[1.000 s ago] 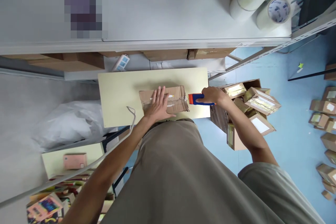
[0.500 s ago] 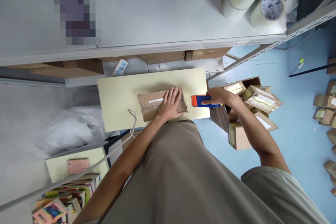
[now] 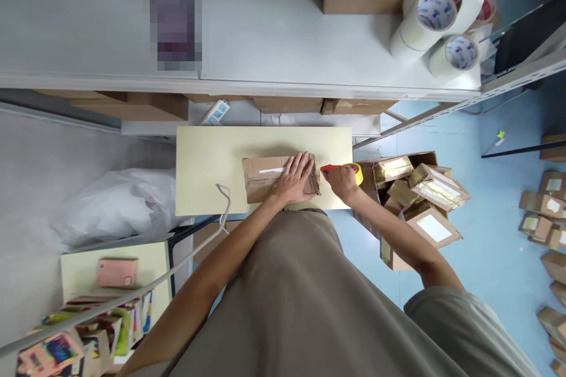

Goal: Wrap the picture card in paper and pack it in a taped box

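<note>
A small brown cardboard box (image 3: 260, 185) lies on a pale yellow board tabletop (image 3: 203, 156) in front of my body, a white strip on its upper face. My left hand (image 3: 295, 179) rests flat on the box's right end, fingers stretched out. Just off that end, my right hand (image 3: 342, 181) is closed around a tape dispenser (image 3: 329, 169), orange-red and blue, with a yellow roll showing on its far right side. My fingers hide most of its handle.
An open carton (image 3: 367, 212) packed with several small taped boxes stands right of the board. Rolls of tape (image 3: 435, 15) stand on the grey shelf (image 3: 283, 41) ahead. A white cable (image 3: 194, 250) crosses the lower left, near a plastic bag (image 3: 119, 203) and books (image 3: 101, 330).
My right hand has moved left towards the box's end and turned the tape dispenser, so its yellow roll now shows. My left hand stays on the box. The whole view has shifted slightly.
</note>
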The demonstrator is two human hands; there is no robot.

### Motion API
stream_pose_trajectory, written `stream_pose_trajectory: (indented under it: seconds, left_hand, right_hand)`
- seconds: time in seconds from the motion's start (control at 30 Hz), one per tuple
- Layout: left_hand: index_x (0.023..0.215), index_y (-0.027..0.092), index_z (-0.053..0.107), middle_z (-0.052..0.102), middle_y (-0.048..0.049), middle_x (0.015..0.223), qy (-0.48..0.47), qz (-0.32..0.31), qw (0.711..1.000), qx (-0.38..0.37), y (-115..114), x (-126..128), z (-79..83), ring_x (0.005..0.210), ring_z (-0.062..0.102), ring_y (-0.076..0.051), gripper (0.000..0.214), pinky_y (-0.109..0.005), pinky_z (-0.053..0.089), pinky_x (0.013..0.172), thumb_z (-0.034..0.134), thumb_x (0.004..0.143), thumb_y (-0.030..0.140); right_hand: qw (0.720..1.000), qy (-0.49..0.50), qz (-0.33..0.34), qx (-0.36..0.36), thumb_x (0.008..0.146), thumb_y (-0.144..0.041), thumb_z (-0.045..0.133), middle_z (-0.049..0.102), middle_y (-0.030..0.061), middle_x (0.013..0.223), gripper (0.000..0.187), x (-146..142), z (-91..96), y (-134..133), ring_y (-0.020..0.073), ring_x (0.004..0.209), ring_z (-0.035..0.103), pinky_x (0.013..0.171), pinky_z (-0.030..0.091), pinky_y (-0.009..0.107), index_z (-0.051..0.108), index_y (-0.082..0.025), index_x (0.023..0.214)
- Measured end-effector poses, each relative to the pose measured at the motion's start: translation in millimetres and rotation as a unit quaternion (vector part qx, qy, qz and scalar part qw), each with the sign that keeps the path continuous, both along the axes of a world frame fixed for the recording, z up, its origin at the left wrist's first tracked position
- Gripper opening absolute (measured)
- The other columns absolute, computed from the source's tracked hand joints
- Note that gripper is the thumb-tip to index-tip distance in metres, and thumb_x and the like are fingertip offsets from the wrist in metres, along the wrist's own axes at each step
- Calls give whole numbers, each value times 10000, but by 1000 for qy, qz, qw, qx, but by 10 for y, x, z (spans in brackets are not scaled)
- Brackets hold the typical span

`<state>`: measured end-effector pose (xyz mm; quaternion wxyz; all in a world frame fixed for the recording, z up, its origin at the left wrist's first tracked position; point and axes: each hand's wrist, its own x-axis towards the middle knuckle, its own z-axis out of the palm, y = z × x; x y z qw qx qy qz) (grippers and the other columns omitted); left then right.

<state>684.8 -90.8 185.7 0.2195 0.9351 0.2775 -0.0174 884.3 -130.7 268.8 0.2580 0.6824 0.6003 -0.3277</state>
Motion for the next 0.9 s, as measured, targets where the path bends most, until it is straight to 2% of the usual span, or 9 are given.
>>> stream_pose_trajectory:
  seconds: [0.13,0.27,0.37,0.43,0.5,0.57,0.67,0.8,0.9]
  left_hand:
    - [1763,49,202,97,-249,1828,-17,8,1000,1,-15,34,25,1710,59,-450,1245,-598,3,1385,728,856,721]
    - [1752,38,222,130,-259,1825,-53,42,998,5,-47,-63,112,1712,73,-436,1229,-581,69,1392,649,895,808]
    - [1741,42,242,147,-272,1823,-75,190,979,22,-38,-399,185,1709,120,-432,1080,-595,203,1363,565,990,748]
    - [1713,48,308,231,-291,1797,-85,320,943,33,-7,-723,209,1680,243,-433,982,-588,308,1320,553,1020,698]
    - [1632,66,460,450,-301,1685,-80,425,902,19,35,-1038,205,1574,450,-429,883,-554,424,1245,598,1008,675]
    - [1454,128,657,697,-242,1436,-51,482,874,-36,74,-1272,176,1331,675,-399,712,-495,538,1109,658,977,656]
    - [1193,219,799,825,-131,1139,-25,508,854,-111,114,-1428,117,1030,784,-334,448,-411,588,935,730,943,584]
    - [1124,264,846,853,-72,1013,-58,521,835,-168,152,-1468,69,970,797,-305,322,-366,573,865,753,939,510]
    - [1104,256,864,856,-76,1059,-80,515,832,-188,198,-1528,55,967,795,-287,316,-350,572,861,744,938,497]
  right_hand:
    - [994,-56,-80,46,1124,-354,505,779,296,1223,389,-142,-179,-140,366,1155,772,860,546,398,719,-69,1280]
    - [962,-88,-229,118,1151,-515,398,777,310,1193,550,-104,-154,-237,354,1128,784,829,546,358,667,-64,1318]
    - [936,-42,-310,161,1150,-591,313,787,288,1174,619,-91,-81,-289,363,1105,783,785,537,348,642,-91,1310]
    - [919,19,-341,195,1139,-647,257,795,273,1144,674,-127,-63,-306,367,1071,782,770,528,347,648,-113,1266]
    - [900,73,-366,224,1111,-723,217,800,265,1099,749,-193,-81,-300,367,1018,781,756,520,346,662,-128,1206]
    - [886,96,-385,241,1074,-797,208,801,260,1060,810,-267,-128,-277,359,961,778,736,512,343,674,-139,1147]
    - [877,98,-401,246,1036,-855,223,799,254,1021,845,-342,-222,-239,336,885,768,703,502,336,677,-144,1077]
    - [869,114,-411,250,1000,-902,234,797,243,983,869,-373,-328,-220,313,828,752,668,494,325,666,-149,1035]
    - [864,126,-416,255,978,-930,235,798,239,973,883,-446,-371,-199,313,830,749,655,499,319,662,-158,1006]
